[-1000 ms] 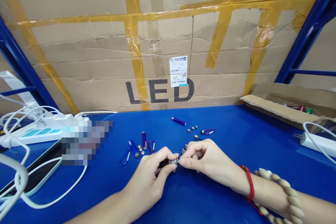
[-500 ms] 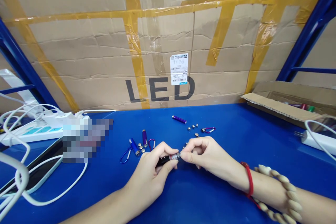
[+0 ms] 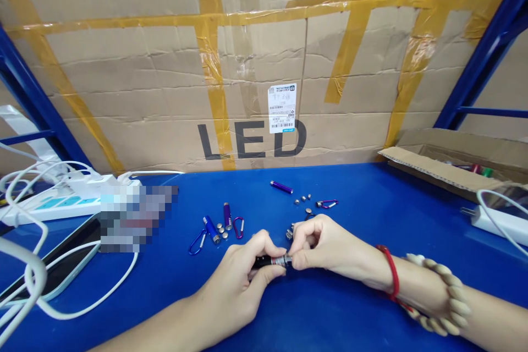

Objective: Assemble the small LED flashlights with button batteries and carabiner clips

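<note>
My left hand (image 3: 241,278) is closed around a small black mini flashlight (image 3: 266,260) with a pale printed label. At its right end, the thumb and index finger of my right hand (image 3: 325,245) pinch at a silvery tip; whether that tip is a separate piece I cannot tell. Beyond my left hand lie a blue mini flashlight (image 3: 212,230), a purple one (image 3: 227,216), button cells (image 3: 225,235), a blue carabiner (image 3: 197,242) and a dark red carabiner (image 3: 238,227). Small silver pieces (image 3: 289,234) lie partly hidden behind my right fingers.
Farther back are a purple tube (image 3: 281,187), more button cells (image 3: 303,198) and a purple carabiner (image 3: 329,204). To the left, a power strip (image 3: 68,206), white cables and a phone (image 3: 61,264). On the right, an open cardboard box (image 3: 433,176) and a white plug strip (image 3: 501,224).
Both hands have come slightly nearer with the black mini flashlight, which has shifted a little right and now lies more level. The pinch at its silvery end continues.
</note>
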A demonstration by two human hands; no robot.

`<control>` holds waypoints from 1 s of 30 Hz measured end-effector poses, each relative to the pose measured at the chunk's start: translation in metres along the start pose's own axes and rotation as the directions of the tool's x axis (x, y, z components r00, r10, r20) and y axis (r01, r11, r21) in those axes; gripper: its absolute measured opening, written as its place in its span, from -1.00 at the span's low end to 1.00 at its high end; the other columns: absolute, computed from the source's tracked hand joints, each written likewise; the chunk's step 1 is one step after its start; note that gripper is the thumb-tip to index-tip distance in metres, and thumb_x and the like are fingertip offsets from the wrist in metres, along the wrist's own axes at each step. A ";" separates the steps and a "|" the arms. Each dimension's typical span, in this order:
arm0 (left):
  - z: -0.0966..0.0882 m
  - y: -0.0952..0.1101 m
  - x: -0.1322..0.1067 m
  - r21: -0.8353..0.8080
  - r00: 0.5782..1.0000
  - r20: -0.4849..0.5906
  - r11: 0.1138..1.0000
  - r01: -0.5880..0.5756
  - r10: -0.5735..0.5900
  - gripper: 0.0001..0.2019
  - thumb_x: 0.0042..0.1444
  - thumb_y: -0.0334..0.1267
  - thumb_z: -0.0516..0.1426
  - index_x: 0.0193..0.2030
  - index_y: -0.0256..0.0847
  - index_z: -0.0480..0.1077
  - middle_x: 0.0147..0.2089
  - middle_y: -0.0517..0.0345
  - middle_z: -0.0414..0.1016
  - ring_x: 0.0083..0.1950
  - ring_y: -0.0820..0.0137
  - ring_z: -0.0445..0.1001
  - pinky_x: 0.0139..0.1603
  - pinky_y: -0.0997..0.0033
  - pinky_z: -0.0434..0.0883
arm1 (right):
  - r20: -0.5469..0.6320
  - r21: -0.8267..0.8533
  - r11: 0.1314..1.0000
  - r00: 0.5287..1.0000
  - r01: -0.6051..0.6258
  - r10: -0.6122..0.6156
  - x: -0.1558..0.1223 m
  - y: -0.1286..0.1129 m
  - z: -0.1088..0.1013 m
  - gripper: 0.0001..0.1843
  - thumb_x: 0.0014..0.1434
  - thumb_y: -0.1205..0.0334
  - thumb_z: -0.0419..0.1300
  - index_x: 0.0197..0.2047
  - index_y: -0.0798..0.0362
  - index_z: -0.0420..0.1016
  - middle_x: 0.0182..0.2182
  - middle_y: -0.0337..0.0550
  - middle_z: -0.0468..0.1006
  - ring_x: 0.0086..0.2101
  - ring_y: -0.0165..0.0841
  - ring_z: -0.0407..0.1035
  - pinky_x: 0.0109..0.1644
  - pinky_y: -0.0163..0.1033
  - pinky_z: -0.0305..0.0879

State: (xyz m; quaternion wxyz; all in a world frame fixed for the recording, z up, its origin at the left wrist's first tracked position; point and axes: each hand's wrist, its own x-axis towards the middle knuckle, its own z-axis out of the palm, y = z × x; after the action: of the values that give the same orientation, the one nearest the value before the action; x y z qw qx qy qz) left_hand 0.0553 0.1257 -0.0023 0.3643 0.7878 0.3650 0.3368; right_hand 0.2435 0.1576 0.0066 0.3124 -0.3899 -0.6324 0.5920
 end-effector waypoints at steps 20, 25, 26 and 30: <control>-0.006 0.010 0.003 0.090 0.995 0.024 0.990 -0.104 0.102 -0.77 0.19 -0.44 0.00 -0.17 -0.14 0.44 -0.31 0.19 0.50 -0.29 0.43 0.46 -0.23 0.55 0.32 | -0.071 -0.126 0.977 0.983 -0.175 0.167 -0.010 -0.015 0.010 -0.56 -0.31 -0.04 0.40 -0.64 0.12 0.32 -0.78 -0.40 0.25 -0.74 -0.60 0.06 -0.73 -0.48 -0.07; -0.004 0.010 0.005 0.078 0.997 -0.010 0.994 -0.073 0.074 -0.78 0.18 -0.44 0.02 -0.16 -0.15 0.45 -0.31 0.20 0.51 -0.30 0.44 0.46 -0.28 0.58 0.33 | -0.083 -0.123 0.979 0.984 -0.165 0.156 -0.009 -0.013 0.008 -0.57 -0.25 -0.05 0.37 -0.60 0.12 0.33 -0.78 -0.41 0.25 -0.75 -0.62 0.05 -0.75 -0.51 -0.06; -0.004 0.010 0.006 0.071 0.998 -0.015 0.996 -0.060 0.061 -0.79 0.18 -0.44 0.02 -0.16 -0.16 0.45 -0.31 0.20 0.52 -0.30 0.44 0.47 -0.30 0.58 0.33 | -0.079 -0.121 0.979 0.985 -0.162 0.154 -0.008 -0.012 0.008 -0.58 -0.24 -0.04 0.37 -0.59 0.12 0.34 -0.78 -0.41 0.25 -0.75 -0.62 0.05 -0.75 -0.52 -0.05; -0.003 0.011 0.005 0.052 1.000 -0.015 0.998 -0.025 0.026 -0.80 0.20 -0.40 0.01 -0.16 -0.17 0.44 -0.29 0.19 0.53 -0.31 0.43 0.47 -0.33 0.58 0.33 | -0.055 -0.115 0.982 0.988 -0.149 0.144 -0.007 -0.012 0.006 -0.60 -0.21 -0.02 0.37 -0.56 0.13 0.36 -0.77 -0.41 0.26 -0.74 -0.61 0.07 -0.76 -0.53 -0.02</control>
State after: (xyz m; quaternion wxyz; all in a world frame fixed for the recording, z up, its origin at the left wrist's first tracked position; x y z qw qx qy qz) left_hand 0.0589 0.1261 0.0100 0.3367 0.7989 0.3665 0.3379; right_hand 0.2398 0.1485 0.0185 0.2590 -0.4670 -0.6286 0.5655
